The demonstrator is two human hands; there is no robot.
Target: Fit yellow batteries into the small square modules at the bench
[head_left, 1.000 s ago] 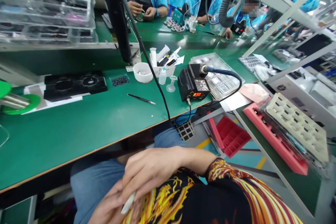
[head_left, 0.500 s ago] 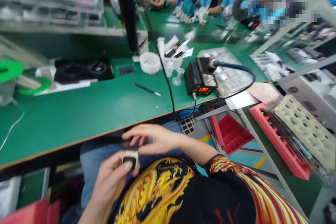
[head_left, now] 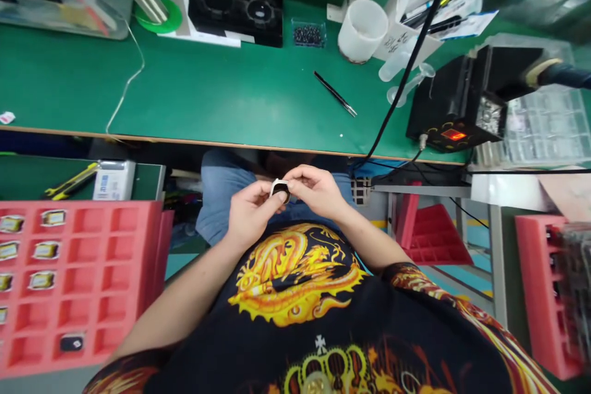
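A small white-rimmed watch case [head_left: 280, 186] with a dark face is held over my lap, in front of my shirt. My left hand [head_left: 250, 212] grips it from the left, its thumb lying on the dark face. From the right, my right hand [head_left: 318, 194] pinches the rim between thumb and curled fingers. The undersides of the fingers and the back of the case are hidden.
Left stands a pink foam tray [head_left: 87, 246] with several small parts. On the green bench [head_left: 207, 92] are a pen-like tool [head_left: 335, 93], a solder spool [head_left: 152, 3], a white cup [head_left: 363, 31] and a black station [head_left: 455, 108] with a red display. A black cable [head_left: 410, 55] hangs across.
The view has swung left and down, bringing the pink tray into sight. My right hand, earlier stretched flat beyond the watch case, now pinches its rim. My left hand still holds it.
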